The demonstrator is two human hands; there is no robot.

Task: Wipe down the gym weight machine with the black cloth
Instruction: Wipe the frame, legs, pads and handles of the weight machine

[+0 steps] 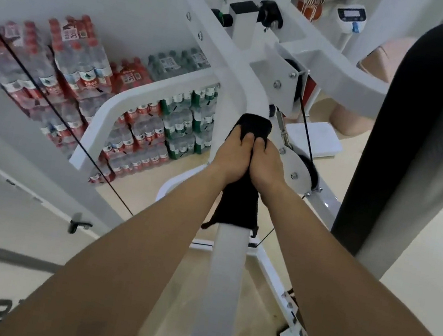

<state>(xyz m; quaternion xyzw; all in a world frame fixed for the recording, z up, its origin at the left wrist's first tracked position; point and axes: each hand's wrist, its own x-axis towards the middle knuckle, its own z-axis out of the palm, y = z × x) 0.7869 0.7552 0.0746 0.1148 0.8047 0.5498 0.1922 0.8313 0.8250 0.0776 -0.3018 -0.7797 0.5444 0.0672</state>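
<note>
Both arms stretched forward, left hand [232, 156] and right hand [266, 163] side by side, thumbs touching, fingers clamped around black cloth [239, 197] wrapped over white machine bar [221, 285], cloth trailing below the grip.

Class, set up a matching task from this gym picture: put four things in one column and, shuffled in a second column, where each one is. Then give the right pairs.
Column 1
1. black cloth
2. bottled water packs
3. black pad
4. left hand

Column 2
A. stacked on the floor by the wall, behind the white frame
B. draped over the white bar, under both hands
C. pressed on the cloth, thumb beside the right hand
D. upright along the picture's right edge

Pairs: 1-B, 2-A, 3-D, 4-C
</note>
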